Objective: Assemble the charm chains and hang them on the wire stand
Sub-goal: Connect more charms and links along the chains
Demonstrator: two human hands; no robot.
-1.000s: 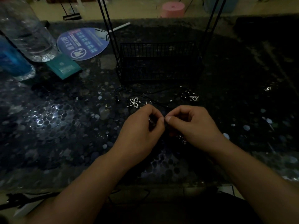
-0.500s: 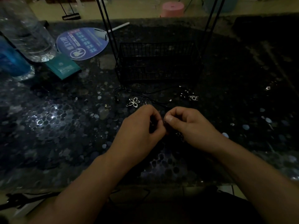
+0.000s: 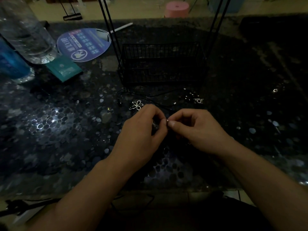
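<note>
Since half a second earlier, the left hand [image 3: 141, 135] and right hand [image 3: 198, 130] stayed pinched fingertip-to-fingertip on a small silver link [image 3: 167, 120], at 6 o'clock from the wire stand [image 3: 160, 64]; joining appeared unfinished.

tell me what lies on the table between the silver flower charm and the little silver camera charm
In the head view, a thin black cord snakes across the dark pebble-patterned table between the silver flower charm and the silver camera charm.
</note>
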